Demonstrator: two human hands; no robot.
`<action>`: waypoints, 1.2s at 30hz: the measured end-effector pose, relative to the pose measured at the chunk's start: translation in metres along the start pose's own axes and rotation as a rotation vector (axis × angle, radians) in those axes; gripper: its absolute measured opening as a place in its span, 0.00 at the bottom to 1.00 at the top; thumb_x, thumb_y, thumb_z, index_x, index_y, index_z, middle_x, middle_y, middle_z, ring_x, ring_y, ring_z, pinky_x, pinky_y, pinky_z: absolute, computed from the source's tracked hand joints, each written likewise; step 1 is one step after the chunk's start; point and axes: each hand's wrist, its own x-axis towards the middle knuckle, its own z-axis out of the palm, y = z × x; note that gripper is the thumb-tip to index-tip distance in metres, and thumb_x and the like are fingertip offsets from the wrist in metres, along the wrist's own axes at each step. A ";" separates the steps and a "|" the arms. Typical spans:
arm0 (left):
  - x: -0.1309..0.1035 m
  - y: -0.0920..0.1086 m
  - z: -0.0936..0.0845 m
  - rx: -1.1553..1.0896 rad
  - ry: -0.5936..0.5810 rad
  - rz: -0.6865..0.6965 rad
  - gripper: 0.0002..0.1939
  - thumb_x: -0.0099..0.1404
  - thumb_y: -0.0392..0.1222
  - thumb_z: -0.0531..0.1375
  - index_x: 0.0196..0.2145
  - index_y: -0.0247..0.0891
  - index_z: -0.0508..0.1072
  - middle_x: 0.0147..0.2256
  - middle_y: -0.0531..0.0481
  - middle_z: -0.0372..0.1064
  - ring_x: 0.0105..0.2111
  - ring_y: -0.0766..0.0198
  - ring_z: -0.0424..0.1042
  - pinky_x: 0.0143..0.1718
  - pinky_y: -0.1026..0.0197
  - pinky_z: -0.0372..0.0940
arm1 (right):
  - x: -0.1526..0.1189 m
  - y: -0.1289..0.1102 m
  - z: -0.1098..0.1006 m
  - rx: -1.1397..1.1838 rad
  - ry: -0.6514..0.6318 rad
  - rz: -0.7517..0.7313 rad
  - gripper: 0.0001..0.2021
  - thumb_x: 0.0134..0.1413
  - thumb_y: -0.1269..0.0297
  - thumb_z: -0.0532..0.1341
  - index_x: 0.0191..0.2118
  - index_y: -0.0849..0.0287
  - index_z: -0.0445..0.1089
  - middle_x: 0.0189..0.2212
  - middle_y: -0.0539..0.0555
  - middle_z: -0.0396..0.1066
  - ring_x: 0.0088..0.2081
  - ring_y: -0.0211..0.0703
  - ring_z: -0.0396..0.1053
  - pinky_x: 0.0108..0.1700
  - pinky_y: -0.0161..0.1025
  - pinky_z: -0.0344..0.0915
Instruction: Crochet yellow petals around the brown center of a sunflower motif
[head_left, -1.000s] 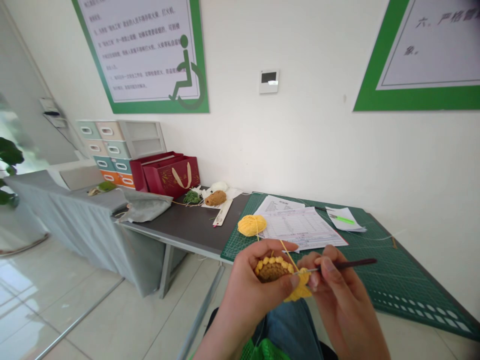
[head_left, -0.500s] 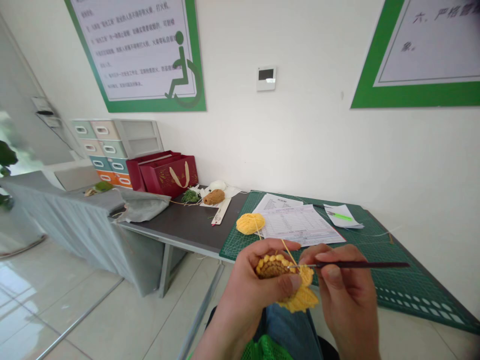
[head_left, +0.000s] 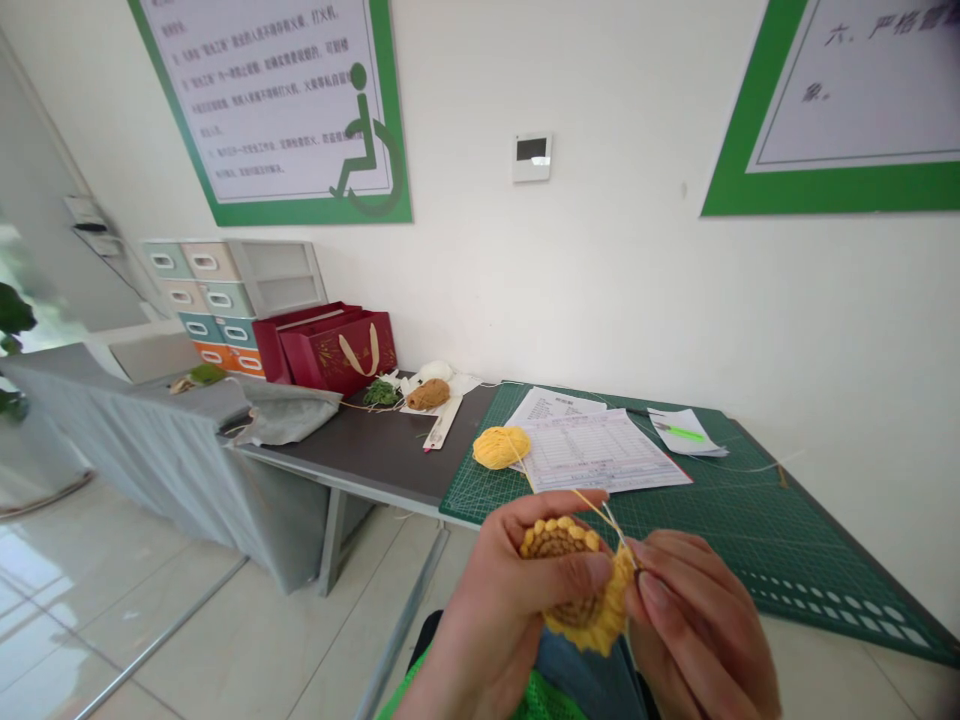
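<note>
Between both hands, crochet sunflower [head_left: 577, 585]
</note>
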 end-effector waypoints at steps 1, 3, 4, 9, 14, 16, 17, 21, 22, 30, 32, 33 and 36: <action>0.001 0.000 0.000 -0.043 -0.031 -0.073 0.26 0.39 0.35 0.81 0.40 0.36 0.87 0.28 0.50 0.78 0.26 0.68 0.72 0.31 0.66 0.67 | 0.002 0.000 0.003 0.048 0.038 -0.030 0.16 0.61 0.74 0.65 0.49 0.47 0.77 0.36 0.53 0.80 0.36 0.48 0.76 0.33 0.49 0.76; 0.002 0.000 0.000 -0.077 -0.073 -0.147 0.26 0.37 0.34 0.80 0.38 0.34 0.87 0.29 0.47 0.79 0.27 0.66 0.74 0.33 0.64 0.69 | 0.008 -0.003 0.011 0.219 0.177 -0.115 0.10 0.62 0.71 0.65 0.45 0.47 0.78 0.34 0.50 0.78 0.31 0.45 0.74 0.31 0.48 0.73; 0.003 0.000 0.000 -0.075 -0.082 -0.152 0.27 0.37 0.33 0.80 0.39 0.34 0.87 0.29 0.47 0.79 0.27 0.65 0.75 0.34 0.63 0.70 | 0.012 -0.005 0.016 0.309 0.209 -0.085 0.08 0.63 0.70 0.65 0.44 0.49 0.78 0.34 0.50 0.78 0.31 0.44 0.73 0.32 0.48 0.72; 0.002 0.001 -0.003 -0.065 -0.141 -0.119 0.32 0.38 0.31 0.79 0.45 0.35 0.85 0.30 0.48 0.79 0.27 0.67 0.74 0.35 0.65 0.68 | 0.023 -0.018 0.023 0.682 0.123 0.230 0.02 0.64 0.62 0.66 0.40 0.53 0.74 0.31 0.48 0.76 0.30 0.40 0.70 0.34 0.45 0.68; 0.001 0.005 -0.004 -0.041 -0.186 -0.109 0.31 0.38 0.29 0.79 0.44 0.34 0.85 0.31 0.47 0.81 0.29 0.66 0.76 0.35 0.66 0.68 | 0.027 -0.024 0.013 0.801 0.090 0.429 0.07 0.67 0.57 0.63 0.37 0.53 0.70 0.26 0.47 0.73 0.28 0.39 0.67 0.33 0.41 0.67; 0.001 0.007 -0.004 -0.023 -0.195 -0.084 0.30 0.39 0.28 0.78 0.44 0.34 0.86 0.28 0.49 0.80 0.27 0.68 0.75 0.32 0.68 0.68 | 0.028 -0.023 0.008 0.825 0.071 0.468 0.08 0.68 0.57 0.61 0.38 0.53 0.69 0.25 0.47 0.71 0.27 0.38 0.66 0.32 0.40 0.66; 0.000 0.008 -0.004 -0.012 -0.204 -0.074 0.29 0.39 0.28 0.77 0.43 0.34 0.86 0.27 0.50 0.79 0.26 0.69 0.74 0.31 0.68 0.67 | 0.028 -0.022 0.006 0.833 0.058 0.481 0.08 0.69 0.57 0.60 0.38 0.53 0.69 0.23 0.47 0.69 0.26 0.38 0.65 0.31 0.40 0.65; 0.000 0.009 -0.006 0.029 -0.230 -0.062 0.26 0.39 0.28 0.78 0.41 0.35 0.86 0.27 0.50 0.80 0.25 0.69 0.74 0.30 0.69 0.67 | 0.029 -0.022 0.001 0.891 0.010 0.583 0.10 0.71 0.58 0.55 0.38 0.52 0.69 0.19 0.47 0.65 0.24 0.38 0.62 0.29 0.38 0.64; 0.000 0.009 -0.007 0.048 -0.233 -0.054 0.26 0.40 0.29 0.78 0.40 0.35 0.86 0.27 0.50 0.80 0.26 0.69 0.74 0.30 0.69 0.67 | 0.029 -0.023 0.001 0.916 -0.001 0.630 0.11 0.72 0.58 0.54 0.37 0.52 0.69 0.19 0.47 0.64 0.23 0.38 0.61 0.28 0.37 0.63; -0.003 0.010 -0.004 0.179 -0.165 0.106 0.22 0.47 0.33 0.79 0.42 0.37 0.85 0.29 0.53 0.79 0.27 0.70 0.74 0.30 0.70 0.66 | 0.033 -0.030 0.005 0.882 -0.113 0.958 0.17 0.65 0.52 0.62 0.27 0.54 0.68 0.20 0.47 0.61 0.21 0.36 0.55 0.21 0.33 0.56; -0.005 0.010 -0.002 0.171 -0.109 0.116 0.28 0.44 0.33 0.80 0.45 0.36 0.84 0.29 0.54 0.78 0.26 0.71 0.73 0.28 0.70 0.65 | 0.034 -0.029 0.006 0.837 -0.112 0.938 0.18 0.62 0.49 0.65 0.26 0.54 0.68 0.20 0.47 0.61 0.20 0.36 0.54 0.20 0.33 0.56; -0.005 0.010 -0.001 0.163 -0.096 0.120 0.30 0.42 0.34 0.81 0.46 0.36 0.84 0.29 0.54 0.78 0.27 0.70 0.73 0.29 0.69 0.65 | 0.033 -0.028 0.007 0.834 -0.092 0.933 0.18 0.60 0.48 0.66 0.26 0.54 0.67 0.20 0.47 0.61 0.20 0.35 0.53 0.19 0.33 0.56; -0.005 0.010 0.000 0.152 -0.078 0.112 0.31 0.41 0.34 0.81 0.46 0.36 0.84 0.30 0.53 0.79 0.27 0.69 0.74 0.29 0.68 0.66 | 0.028 -0.026 0.010 0.877 -0.015 0.970 0.17 0.58 0.49 0.67 0.27 0.54 0.67 0.21 0.46 0.62 0.19 0.34 0.53 0.18 0.32 0.56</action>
